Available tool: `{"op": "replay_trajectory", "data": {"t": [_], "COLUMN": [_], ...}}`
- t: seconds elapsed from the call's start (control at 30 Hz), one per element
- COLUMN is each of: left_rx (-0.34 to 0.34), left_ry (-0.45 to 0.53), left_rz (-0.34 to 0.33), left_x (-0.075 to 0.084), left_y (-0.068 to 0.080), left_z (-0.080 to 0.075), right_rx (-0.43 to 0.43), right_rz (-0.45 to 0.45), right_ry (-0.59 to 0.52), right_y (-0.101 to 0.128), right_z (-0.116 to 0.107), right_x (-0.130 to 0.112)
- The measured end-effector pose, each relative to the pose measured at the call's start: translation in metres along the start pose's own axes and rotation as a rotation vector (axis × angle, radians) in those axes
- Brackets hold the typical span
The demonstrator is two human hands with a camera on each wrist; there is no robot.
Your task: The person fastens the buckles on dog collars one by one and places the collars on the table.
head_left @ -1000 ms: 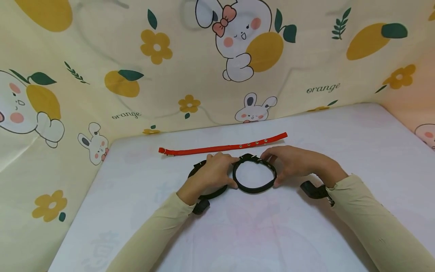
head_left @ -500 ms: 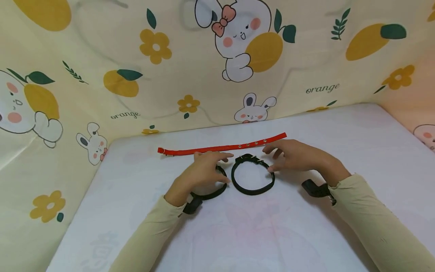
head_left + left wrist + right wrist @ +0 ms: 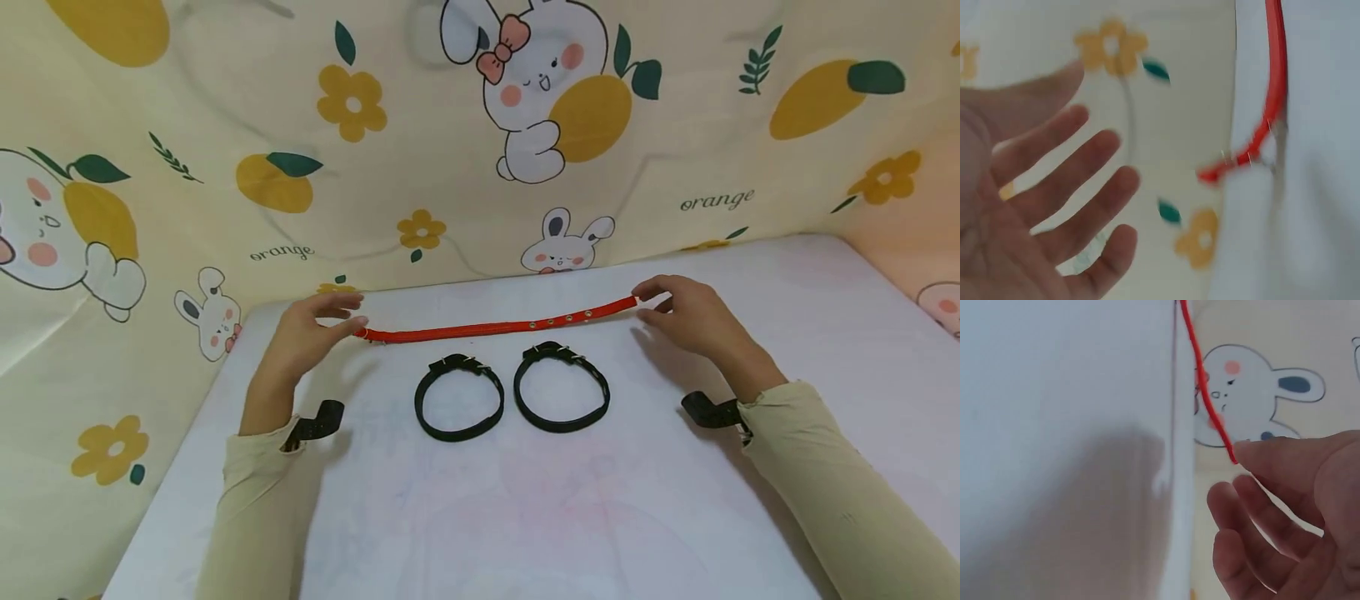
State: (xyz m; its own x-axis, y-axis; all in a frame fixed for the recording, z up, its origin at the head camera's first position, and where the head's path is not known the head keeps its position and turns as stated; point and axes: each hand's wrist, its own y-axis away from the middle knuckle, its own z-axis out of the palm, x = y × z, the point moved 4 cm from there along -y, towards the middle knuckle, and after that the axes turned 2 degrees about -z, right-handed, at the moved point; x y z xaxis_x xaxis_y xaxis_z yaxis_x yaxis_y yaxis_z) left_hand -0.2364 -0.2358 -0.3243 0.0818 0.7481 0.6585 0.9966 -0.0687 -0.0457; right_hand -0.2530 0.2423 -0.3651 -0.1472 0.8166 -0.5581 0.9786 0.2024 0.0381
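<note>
Fingers: both hands spread, left hand (image 3: 300, 333) and right hand (image 3: 690, 317) at flat red leather strap (image 3: 495, 323) ends, ungrasped | two black buckled leather loops (image 3: 459, 397) done at tabletop (image 3: 675, 517) centre | strap unbuckled

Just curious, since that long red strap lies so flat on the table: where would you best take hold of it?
Probably at its two ends. The red strap lies straight and flat, buckle end by the left hand, holed tip by the right hand. Pinching each end from the outside should lift it evenly, clear of the two black collars nearer the person.
</note>
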Motion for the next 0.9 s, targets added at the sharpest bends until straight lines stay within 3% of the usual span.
{"op": "replay_trajectory", "data": {"t": [0.17,0.33,0.43,0.53,0.73,0.9], "left_rx": [0.08,-0.031,-0.111,-0.132,-0.075,-0.043], "left_ry": [0.091,0.11,0.125,0.11,0.043,0.038], "left_rz": [-0.167,-0.266,-0.276,-0.266,-0.214,-0.232], "left_x": [-0.038,-0.06,-0.063,-0.062,-0.056,-0.057], "left_y": [-0.001,-0.008,-0.014,-0.018,-0.021,-0.021], "left_z": [-0.011,0.005,0.018,0.028,0.038,0.04], "right_rx": [-0.032,-0.042,-0.044,-0.047,-0.027,-0.024], "right_rz": [0.015,0.022,0.044,0.064,0.073,0.071], "right_ry": [-0.022,-0.031,-0.035,-0.032,-0.017,-0.019], "right_y": [-0.004,-0.009,-0.011,-0.012,-0.011,-0.011], "right_z": [0.006,0.013,0.017,0.02,0.021,0.02], "right_x": [0.007,0.009,0.01,0.01,0.008,0.008]}}
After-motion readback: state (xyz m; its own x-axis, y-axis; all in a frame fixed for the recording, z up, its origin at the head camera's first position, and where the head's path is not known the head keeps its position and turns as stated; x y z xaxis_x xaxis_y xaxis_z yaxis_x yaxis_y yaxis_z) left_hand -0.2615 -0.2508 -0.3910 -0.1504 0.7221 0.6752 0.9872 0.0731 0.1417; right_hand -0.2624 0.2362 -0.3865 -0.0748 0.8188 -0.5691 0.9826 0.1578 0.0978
